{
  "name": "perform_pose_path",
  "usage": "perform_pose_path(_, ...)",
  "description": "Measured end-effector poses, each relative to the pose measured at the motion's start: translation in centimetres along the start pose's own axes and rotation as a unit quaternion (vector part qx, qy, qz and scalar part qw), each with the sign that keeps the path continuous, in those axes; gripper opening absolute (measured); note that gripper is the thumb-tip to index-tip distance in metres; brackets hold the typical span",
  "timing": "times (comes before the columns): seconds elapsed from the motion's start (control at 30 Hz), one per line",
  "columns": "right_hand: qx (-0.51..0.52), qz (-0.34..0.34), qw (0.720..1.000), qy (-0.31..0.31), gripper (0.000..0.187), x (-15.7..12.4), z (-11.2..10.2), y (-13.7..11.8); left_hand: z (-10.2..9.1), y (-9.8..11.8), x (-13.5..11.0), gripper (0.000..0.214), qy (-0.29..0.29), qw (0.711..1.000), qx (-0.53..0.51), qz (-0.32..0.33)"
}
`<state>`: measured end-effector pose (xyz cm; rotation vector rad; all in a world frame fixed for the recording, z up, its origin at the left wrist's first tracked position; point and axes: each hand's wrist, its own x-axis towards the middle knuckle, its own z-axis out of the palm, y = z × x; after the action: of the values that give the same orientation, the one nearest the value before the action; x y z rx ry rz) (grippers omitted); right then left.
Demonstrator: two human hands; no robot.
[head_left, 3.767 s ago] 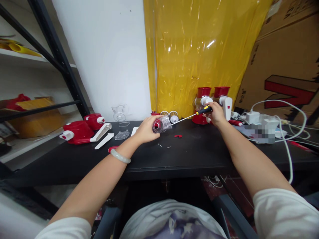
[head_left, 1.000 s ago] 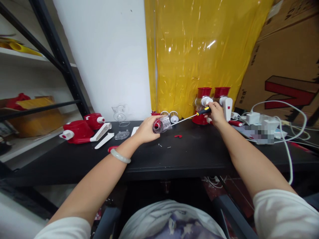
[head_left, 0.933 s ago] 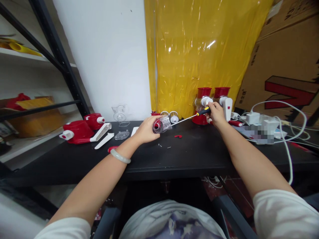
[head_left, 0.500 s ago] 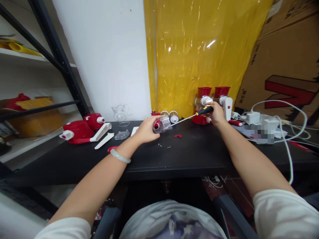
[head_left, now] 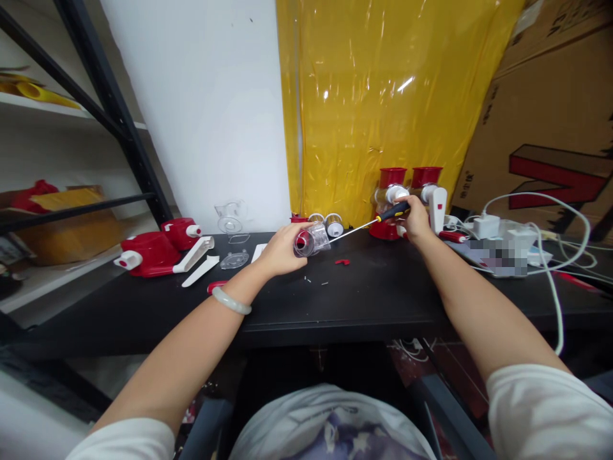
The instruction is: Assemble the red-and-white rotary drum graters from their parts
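Note:
My left hand (head_left: 280, 251) is wrapped round a clear plastic drum with a red inside (head_left: 311, 241), holding it on its side just above the black table (head_left: 364, 300). My right hand (head_left: 416, 219) grips the yellow-and-black handle of a screwdriver (head_left: 378, 221). The thin metal shaft runs left and down from the handle, and its tip meets the right end of the drum. A small red clip (head_left: 341, 261) and a few tiny screws (head_left: 316, 281) lie on the table right below the drum.
Two red-and-white assembled units (head_left: 409, 199) stand at the back by the yellow sheet. Red housings (head_left: 152, 252), white handles (head_left: 197, 259) and clear lids (head_left: 234, 258) lie at the left. Chargers and white cables (head_left: 529, 246) crowd the right. Cardboard boxes (head_left: 550, 115) rise behind them.
Almost nothing differs: my right hand shifts slightly on the screwdriver handle, while the drum and my left hand stay put.

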<state>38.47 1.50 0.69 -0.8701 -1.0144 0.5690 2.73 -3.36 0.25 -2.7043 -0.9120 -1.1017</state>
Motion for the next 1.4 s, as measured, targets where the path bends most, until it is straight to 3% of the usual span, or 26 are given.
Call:
perform_pose_path(0.2,-0.01,0.012,1.0,-0.006,0.015,0.1,0.1,0.0,0.0,0.0,0.0,0.077,-0.001,1.0,0.002,-0.002)
perform_pose_path(0.43,-0.041,-0.018,0.999,-0.003,0.022,0.0,0.3,0.1,0.0,-0.2,0.0,0.078,-0.002,1.0,0.002,0.001)
perform_pose_path(0.7,0.065,0.012,0.997,-0.033,0.016,0.8,-0.1,0.9,0.0,-0.1,0.0,0.077,-0.002,1.0,-0.002,0.005)
perform_pose_path(0.93,0.04,0.018,0.999,-0.017,0.022,0.5,0.2,0.6,0.1,-0.2,0.0,0.077,0.0,1.0,-0.003,0.001)
perform_pose_path(1.17,-0.033,-0.043,0.999,-0.005,0.035,0.4,0.0,1.0,0.0,-0.3,0.0,0.078,0.003,1.0,-0.003,0.001)
perform_pose_path(1.4,0.077,0.028,0.996,-0.019,0.017,0.7,-0.1,1.0,-0.1,-0.3,0.0,0.077,0.004,1.0,-0.008,-0.002)
